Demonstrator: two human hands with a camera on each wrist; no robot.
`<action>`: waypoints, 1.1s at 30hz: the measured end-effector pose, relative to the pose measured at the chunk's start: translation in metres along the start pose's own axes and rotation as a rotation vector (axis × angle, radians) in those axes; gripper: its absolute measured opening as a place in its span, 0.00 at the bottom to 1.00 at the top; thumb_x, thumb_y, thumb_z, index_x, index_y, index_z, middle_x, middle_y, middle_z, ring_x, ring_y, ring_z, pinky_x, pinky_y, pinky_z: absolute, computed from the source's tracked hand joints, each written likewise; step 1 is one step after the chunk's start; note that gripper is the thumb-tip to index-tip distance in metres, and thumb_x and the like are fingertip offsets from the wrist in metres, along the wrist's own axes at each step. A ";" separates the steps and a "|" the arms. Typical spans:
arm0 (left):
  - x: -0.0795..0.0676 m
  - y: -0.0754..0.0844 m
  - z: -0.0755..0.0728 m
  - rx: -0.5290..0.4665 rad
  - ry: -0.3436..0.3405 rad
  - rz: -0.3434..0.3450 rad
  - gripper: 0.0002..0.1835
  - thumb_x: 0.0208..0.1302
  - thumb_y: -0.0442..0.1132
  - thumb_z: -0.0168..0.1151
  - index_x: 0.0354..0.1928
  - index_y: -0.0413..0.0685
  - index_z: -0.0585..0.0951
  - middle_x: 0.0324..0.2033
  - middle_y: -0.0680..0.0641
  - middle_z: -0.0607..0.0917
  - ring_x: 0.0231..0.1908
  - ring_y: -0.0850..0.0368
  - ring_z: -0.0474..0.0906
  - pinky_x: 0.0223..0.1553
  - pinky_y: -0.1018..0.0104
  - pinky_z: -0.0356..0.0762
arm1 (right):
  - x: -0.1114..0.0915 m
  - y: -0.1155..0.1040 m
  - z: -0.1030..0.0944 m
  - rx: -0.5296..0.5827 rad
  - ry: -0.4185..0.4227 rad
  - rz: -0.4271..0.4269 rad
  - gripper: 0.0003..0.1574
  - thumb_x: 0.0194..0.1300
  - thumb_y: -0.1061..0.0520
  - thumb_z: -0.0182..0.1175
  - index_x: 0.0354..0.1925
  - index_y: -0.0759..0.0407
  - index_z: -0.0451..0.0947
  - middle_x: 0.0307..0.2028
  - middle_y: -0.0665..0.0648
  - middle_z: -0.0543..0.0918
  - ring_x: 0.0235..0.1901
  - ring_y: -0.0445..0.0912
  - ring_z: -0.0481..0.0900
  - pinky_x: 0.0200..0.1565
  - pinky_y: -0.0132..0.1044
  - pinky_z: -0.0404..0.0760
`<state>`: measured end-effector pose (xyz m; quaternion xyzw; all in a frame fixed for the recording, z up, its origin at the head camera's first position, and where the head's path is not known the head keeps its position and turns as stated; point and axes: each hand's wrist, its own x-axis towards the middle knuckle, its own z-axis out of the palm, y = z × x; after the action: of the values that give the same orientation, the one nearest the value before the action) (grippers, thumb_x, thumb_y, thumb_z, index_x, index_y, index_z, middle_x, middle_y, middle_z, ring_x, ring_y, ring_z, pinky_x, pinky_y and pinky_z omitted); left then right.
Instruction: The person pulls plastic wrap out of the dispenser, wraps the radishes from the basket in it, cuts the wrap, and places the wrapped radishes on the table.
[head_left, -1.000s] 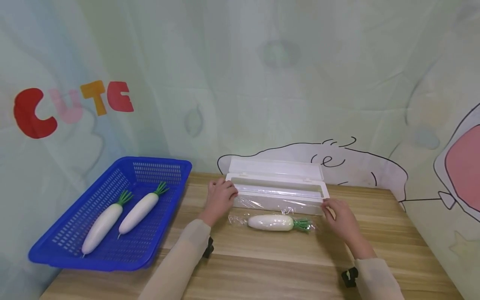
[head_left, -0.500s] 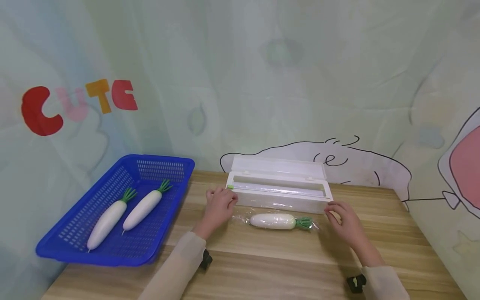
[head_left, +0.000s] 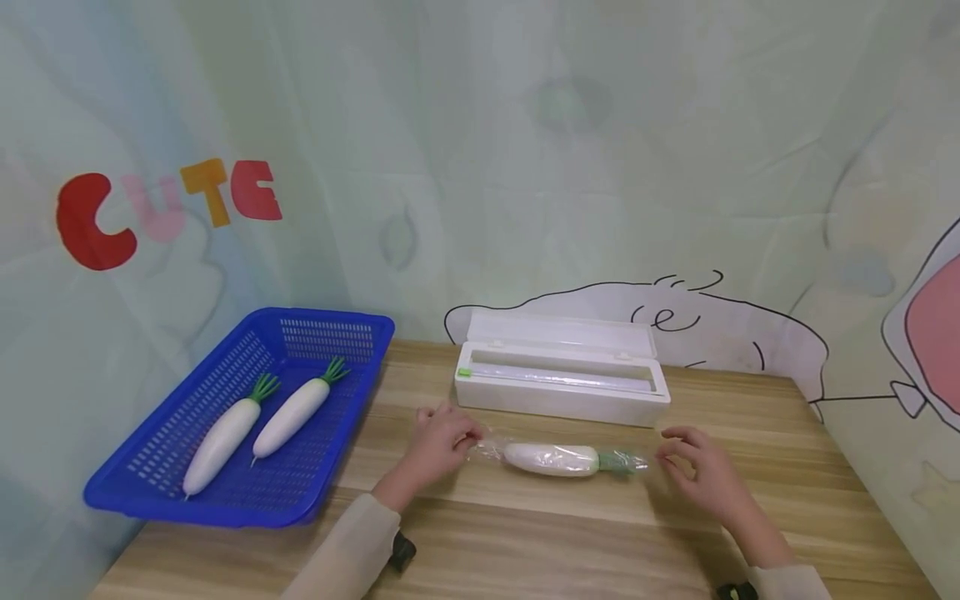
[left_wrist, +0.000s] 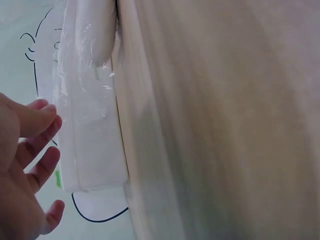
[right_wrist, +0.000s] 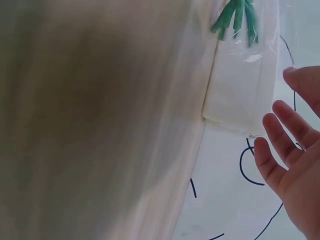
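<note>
A white radish [head_left: 551,459] with green leaves lies on the wooden table in front of a white cling film box [head_left: 558,402]. Clear cling film [left_wrist: 90,97] covers it and runs past both its ends. My left hand [head_left: 441,446] pinches the film beyond the root end, thumb and index finger together. At the leaf end, my right hand [head_left: 705,473] appears to pinch the film's edge; its index finger is hidden behind the thumb in the right wrist view, other fingers spread. The box's lid [head_left: 562,333] stands raised, showing the film roll [head_left: 558,377] inside.
A blue plastic basket [head_left: 375,358] on the left holds two unwrapped radishes, one a large radish [head_left: 222,444] and one a slimmer radish [head_left: 292,417]. A green slide cutter [head_left: 464,372] sits at the box's left end. A printed curtain [head_left: 555,192] hangs behind the table [head_left: 555,542].
Both hands have moved from the box's front corners toward me, and the film-covered radish has come nearer too. Film no longer spans from the box; its green cutter is at the left end.
</note>
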<state>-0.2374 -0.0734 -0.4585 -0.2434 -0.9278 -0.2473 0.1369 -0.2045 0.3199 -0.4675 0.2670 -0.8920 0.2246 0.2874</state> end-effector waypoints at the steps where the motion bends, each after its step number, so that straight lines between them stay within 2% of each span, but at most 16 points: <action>1: -0.002 0.000 0.001 -0.006 -0.015 0.013 0.07 0.54 0.31 0.68 0.28 0.54 0.84 0.30 0.57 0.84 0.37 0.58 0.71 0.49 0.46 0.59 | -0.002 -0.001 0.000 -0.004 -0.015 -0.009 0.18 0.40 0.72 0.72 0.27 0.53 0.81 0.40 0.60 0.82 0.38 0.56 0.80 0.38 0.52 0.78; 5: -0.014 -0.001 0.001 -0.025 -0.049 0.065 0.08 0.51 0.29 0.68 0.26 0.53 0.83 0.28 0.57 0.83 0.36 0.58 0.71 0.47 0.46 0.60 | -0.011 -0.005 -0.001 0.000 -0.058 -0.035 0.17 0.39 0.70 0.72 0.27 0.52 0.81 0.40 0.59 0.82 0.39 0.56 0.80 0.39 0.52 0.79; 8: -0.022 0.000 0.000 -0.039 -0.075 0.079 0.09 0.50 0.28 0.68 0.26 0.51 0.83 0.28 0.57 0.84 0.36 0.58 0.72 0.48 0.46 0.60 | -0.017 -0.010 -0.003 0.009 -0.077 -0.026 0.18 0.39 0.69 0.73 0.26 0.50 0.80 0.40 0.58 0.82 0.39 0.55 0.80 0.39 0.52 0.79; 15: -0.030 0.004 -0.003 -0.020 -0.167 0.055 0.07 0.52 0.31 0.67 0.27 0.53 0.85 0.29 0.59 0.82 0.38 0.58 0.72 0.50 0.44 0.59 | -0.025 -0.017 -0.007 0.016 -0.123 0.043 0.19 0.42 0.69 0.72 0.26 0.46 0.80 0.42 0.56 0.81 0.42 0.54 0.79 0.42 0.53 0.78; 19: -0.029 0.004 -0.001 0.024 -0.202 0.051 0.06 0.52 0.33 0.68 0.27 0.54 0.86 0.29 0.58 0.82 0.38 0.58 0.72 0.49 0.46 0.59 | -0.025 -0.015 -0.005 0.006 -0.164 0.053 0.17 0.43 0.67 0.73 0.26 0.46 0.81 0.42 0.57 0.81 0.41 0.54 0.79 0.42 0.53 0.78; 26: -0.020 0.001 0.006 0.086 -0.289 0.026 0.06 0.54 0.33 0.66 0.30 0.53 0.88 0.31 0.56 0.83 0.38 0.56 0.73 0.47 0.45 0.59 | -0.018 -0.008 -0.001 -0.040 -0.261 0.016 0.09 0.46 0.64 0.72 0.26 0.51 0.84 0.40 0.59 0.81 0.38 0.53 0.79 0.41 0.50 0.79; 33: -0.010 -0.004 0.009 0.073 -0.344 -0.026 0.08 0.55 0.32 0.65 0.31 0.54 0.89 0.31 0.55 0.83 0.39 0.54 0.74 0.48 0.44 0.59 | -0.007 -0.001 0.004 -0.023 -0.408 0.061 0.03 0.53 0.61 0.70 0.28 0.53 0.86 0.34 0.49 0.79 0.34 0.44 0.77 0.39 0.43 0.78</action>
<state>-0.2326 -0.0755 -0.4718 -0.2652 -0.9489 -0.1700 -0.0184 -0.2003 0.3189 -0.4750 0.2767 -0.9419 0.1640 0.0969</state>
